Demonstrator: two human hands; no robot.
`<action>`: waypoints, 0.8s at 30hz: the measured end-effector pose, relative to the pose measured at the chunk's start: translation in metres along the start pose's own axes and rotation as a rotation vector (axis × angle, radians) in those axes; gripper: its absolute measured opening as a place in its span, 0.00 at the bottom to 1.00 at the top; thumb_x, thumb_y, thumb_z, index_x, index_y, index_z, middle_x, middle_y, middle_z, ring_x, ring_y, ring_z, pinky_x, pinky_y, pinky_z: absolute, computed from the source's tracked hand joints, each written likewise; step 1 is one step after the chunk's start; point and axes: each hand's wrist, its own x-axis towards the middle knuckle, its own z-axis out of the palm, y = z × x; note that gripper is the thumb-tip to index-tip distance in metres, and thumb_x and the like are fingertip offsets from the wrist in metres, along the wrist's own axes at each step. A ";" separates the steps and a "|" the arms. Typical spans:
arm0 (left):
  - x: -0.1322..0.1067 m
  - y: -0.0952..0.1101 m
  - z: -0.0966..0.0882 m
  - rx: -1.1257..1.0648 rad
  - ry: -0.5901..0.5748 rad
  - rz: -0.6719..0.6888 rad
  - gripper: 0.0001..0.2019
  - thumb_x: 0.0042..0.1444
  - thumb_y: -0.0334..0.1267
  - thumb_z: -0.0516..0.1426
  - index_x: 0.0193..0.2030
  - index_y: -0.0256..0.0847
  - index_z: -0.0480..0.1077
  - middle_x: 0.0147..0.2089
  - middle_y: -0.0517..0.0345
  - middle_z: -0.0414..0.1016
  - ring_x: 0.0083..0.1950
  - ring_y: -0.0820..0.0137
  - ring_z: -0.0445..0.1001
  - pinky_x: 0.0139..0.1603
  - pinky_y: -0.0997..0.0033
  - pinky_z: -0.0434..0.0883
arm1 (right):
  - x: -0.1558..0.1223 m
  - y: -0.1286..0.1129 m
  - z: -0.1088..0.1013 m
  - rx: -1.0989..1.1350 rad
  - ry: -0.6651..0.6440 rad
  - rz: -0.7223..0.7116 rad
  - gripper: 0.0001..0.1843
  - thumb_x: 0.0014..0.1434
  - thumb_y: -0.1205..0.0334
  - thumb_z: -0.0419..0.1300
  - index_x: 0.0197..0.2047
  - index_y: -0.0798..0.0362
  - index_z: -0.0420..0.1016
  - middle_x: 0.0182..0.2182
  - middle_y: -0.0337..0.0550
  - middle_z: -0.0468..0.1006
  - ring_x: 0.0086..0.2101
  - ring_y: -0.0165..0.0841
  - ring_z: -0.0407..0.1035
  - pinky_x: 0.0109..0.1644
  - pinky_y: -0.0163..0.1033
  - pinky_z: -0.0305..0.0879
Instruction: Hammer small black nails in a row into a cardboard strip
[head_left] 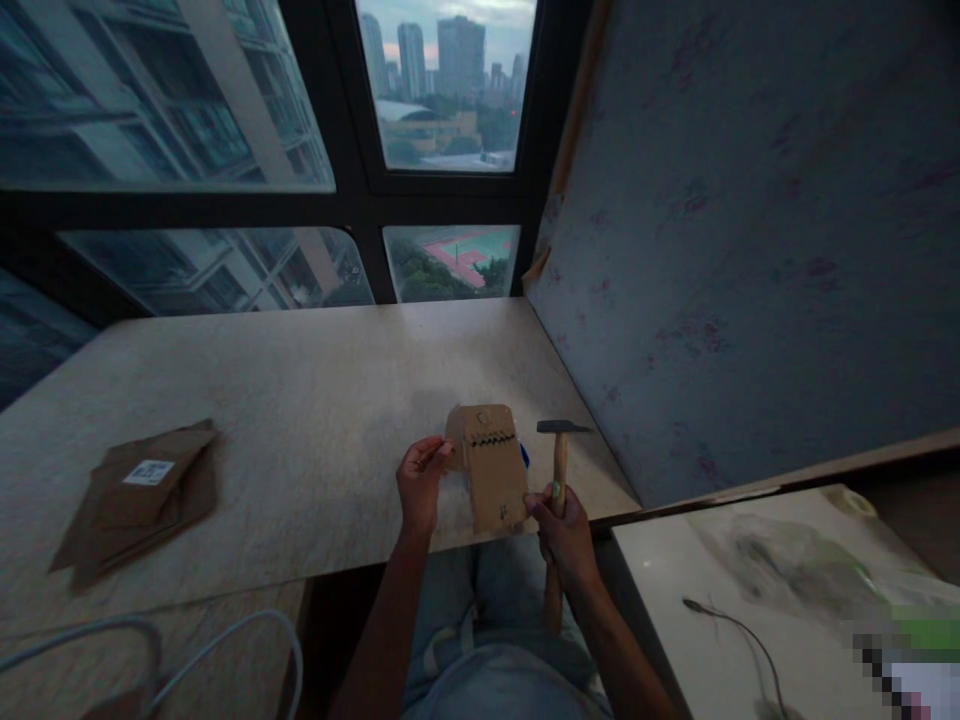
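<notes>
A hammer with a wooden handle and a dark metal head stands nearly upright in my right hand, whose fingers wrap round the handle. The thumb of that hand is by the lower right edge of a piece of brown cardboard. Near its top, the cardboard carries a row of small dark zigzag shapes, too small to name. My left hand is closed in a pinch at the cardboard's left side; what it holds, if anything, is too small to make out. Something blue peeks out at the cardboard's right edge.
Brown paper packets with a white label lie stacked on the left of the pale tabletop. A grey cable loops at the lower left. To the right, a lower white surface bears a thin cord and clear plastic. A papered wall borders the tabletop.
</notes>
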 end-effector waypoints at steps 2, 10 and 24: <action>-0.001 0.000 0.004 0.015 -0.023 0.001 0.17 0.44 0.44 0.68 0.39 0.38 0.75 0.37 0.50 0.81 0.38 0.67 0.79 0.36 0.71 0.74 | 0.001 0.001 -0.004 -0.001 0.010 -0.001 0.25 0.50 0.45 0.69 0.36 0.48 0.59 0.20 0.24 0.67 0.10 0.20 0.52 0.08 0.26 0.48; -0.003 -0.009 0.012 0.125 -0.125 0.016 0.15 0.45 0.45 0.67 0.37 0.40 0.76 0.39 0.48 0.82 0.40 0.64 0.80 0.40 0.66 0.76 | 0.008 0.010 -0.018 -0.015 0.026 0.008 0.25 0.49 0.45 0.70 0.37 0.48 0.59 0.20 0.24 0.66 0.10 0.20 0.51 0.08 0.26 0.48; 0.000 0.003 0.015 0.351 -0.222 0.200 0.08 0.50 0.43 0.65 0.36 0.44 0.79 0.39 0.51 0.82 0.44 0.61 0.80 0.52 0.60 0.73 | 0.009 0.015 -0.020 -0.022 -0.022 0.034 0.24 0.51 0.46 0.68 0.37 0.48 0.60 0.18 0.22 0.63 0.09 0.20 0.50 0.07 0.26 0.46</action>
